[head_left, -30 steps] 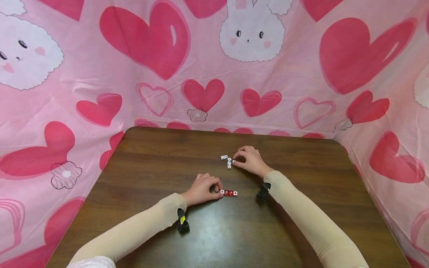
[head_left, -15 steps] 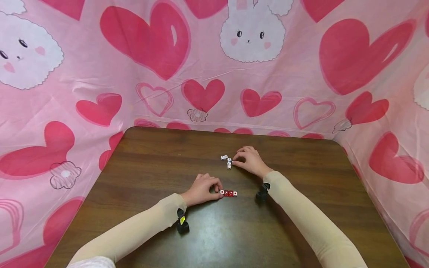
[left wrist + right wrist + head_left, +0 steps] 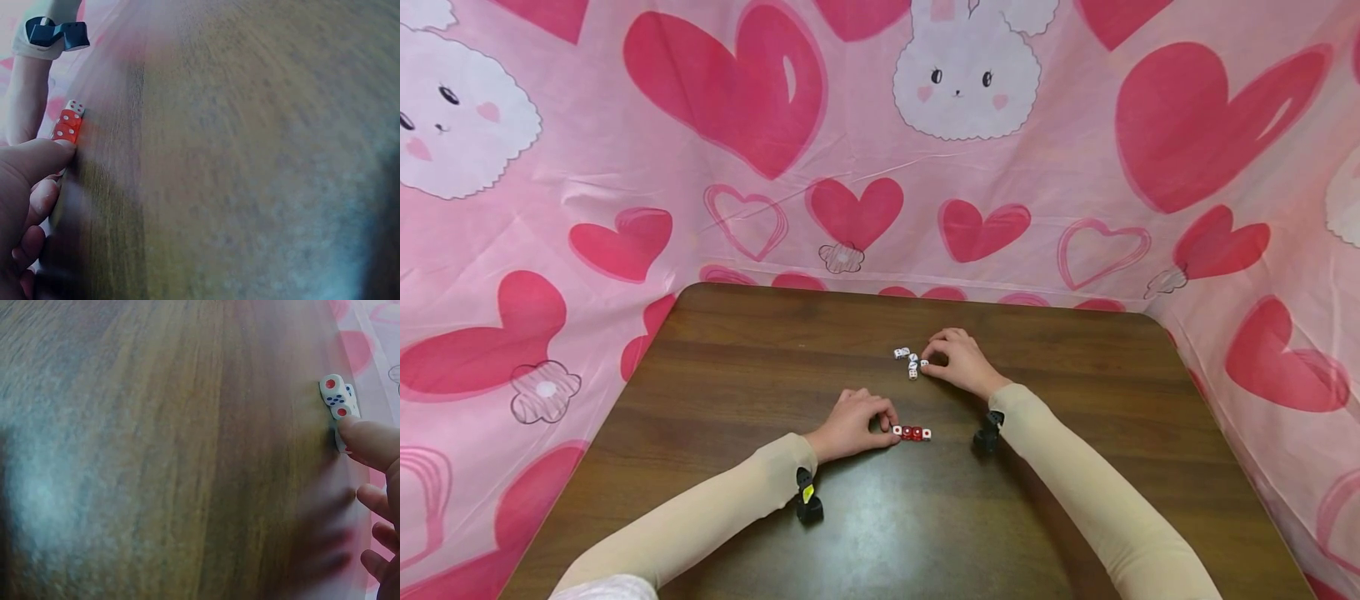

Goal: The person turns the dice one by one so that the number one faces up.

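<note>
A short row of dice lies near the table's middle: two red dice (image 3: 912, 433) between a white die (image 3: 927, 434) on the right and another white die (image 3: 897, 430) on the left. My left hand (image 3: 852, 423) pinches that left white die between thumb and fingers; in the left wrist view the thumb (image 3: 44, 156) hides it. Farther back, my right hand (image 3: 961, 362) pinches a white die (image 3: 924, 363) at its fingertips. Just left of it sits a loose cluster of white dice (image 3: 913, 367). In the right wrist view, the thumb (image 3: 372, 440) partly covers a white die (image 3: 340, 442).
Two more white dice (image 3: 902, 353) lie together at the cluster's back left. The brown wooden table (image 3: 760, 350) has its back edge against a pink cloth (image 3: 865, 150) printed with hearts and rabbits. Black wrist cameras (image 3: 808, 500) hang below both wrists.
The white die at my right fingertips was hidden half a second ago and now shows between them, a dotted face visible. My left hand and the red and white row have stayed put.
</note>
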`<state>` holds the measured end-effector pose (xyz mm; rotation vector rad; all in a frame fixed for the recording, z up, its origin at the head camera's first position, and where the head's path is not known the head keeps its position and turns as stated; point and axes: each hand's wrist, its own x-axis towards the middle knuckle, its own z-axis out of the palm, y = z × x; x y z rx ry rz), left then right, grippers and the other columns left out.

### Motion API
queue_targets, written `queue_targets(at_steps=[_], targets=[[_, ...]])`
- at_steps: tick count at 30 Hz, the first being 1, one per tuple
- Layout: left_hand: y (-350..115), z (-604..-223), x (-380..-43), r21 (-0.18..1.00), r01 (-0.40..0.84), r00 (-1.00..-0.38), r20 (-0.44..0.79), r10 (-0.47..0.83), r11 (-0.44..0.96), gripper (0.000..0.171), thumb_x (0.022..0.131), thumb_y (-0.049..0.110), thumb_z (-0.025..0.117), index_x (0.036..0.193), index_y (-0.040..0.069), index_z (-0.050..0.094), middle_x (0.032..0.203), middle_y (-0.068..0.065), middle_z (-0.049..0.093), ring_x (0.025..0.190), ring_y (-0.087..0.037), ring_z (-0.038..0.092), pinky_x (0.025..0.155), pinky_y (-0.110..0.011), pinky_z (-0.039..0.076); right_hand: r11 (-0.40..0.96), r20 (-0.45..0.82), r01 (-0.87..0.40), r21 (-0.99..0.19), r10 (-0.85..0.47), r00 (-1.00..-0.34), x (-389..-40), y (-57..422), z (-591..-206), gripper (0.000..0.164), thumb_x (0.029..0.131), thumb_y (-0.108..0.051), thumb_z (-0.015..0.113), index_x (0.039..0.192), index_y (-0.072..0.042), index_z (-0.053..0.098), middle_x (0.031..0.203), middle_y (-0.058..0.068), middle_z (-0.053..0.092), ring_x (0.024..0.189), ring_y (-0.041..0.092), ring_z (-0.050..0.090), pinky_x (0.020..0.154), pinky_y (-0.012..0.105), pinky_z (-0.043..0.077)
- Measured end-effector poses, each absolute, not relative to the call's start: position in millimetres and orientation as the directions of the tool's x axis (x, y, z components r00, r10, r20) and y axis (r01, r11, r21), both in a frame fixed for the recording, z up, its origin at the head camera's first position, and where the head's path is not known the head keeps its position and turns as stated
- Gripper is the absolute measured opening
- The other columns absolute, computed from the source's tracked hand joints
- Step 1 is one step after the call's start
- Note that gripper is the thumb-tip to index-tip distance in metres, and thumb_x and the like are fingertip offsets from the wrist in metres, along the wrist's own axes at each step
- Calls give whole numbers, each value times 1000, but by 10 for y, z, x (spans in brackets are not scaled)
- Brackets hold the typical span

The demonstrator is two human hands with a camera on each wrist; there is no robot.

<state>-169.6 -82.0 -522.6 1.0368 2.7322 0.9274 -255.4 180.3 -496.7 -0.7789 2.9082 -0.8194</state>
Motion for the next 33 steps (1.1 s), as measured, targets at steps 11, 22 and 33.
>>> queue_targets(at_steps=[11, 22, 33], targets=[[-820, -5224, -1714, 558, 581, -768, 134, 626, 593, 18, 89, 37, 82, 93, 28, 67, 80, 22, 56, 82, -5, 45, 92, -41, 33, 710, 159, -480, -515, -471, -868, -2543, 1849, -5015, 17, 91, -26, 82, 102, -15, 75, 130, 21, 61, 130, 44, 46, 112, 64, 30], [-822, -5214, -1706, 572, 569, -770, 119, 627, 591, 18, 90, 36, 81, 94, 28, 67, 80, 20, 57, 82, -6, 45, 93, -41, 33, 713, 152, -446, -542, -439, -886, -2541, 1883, -5093, 25, 93, -33, 80, 110, -15, 77, 112, 10, 63, 112, 31, 51, 101, 51, 38], [-835, -5227, -1684, 568, 574, -769, 126, 627, 590, 18, 89, 37, 82, 94, 28, 67, 80, 22, 57, 81, -5, 44, 93, -41, 34, 672, 116, -440, -596, -470, -875, -2488, 1912, -5138, 25, 92, -29, 81, 112, -16, 74, 86, -6, 58, 84, 18, 51, 84, 40, 36]])
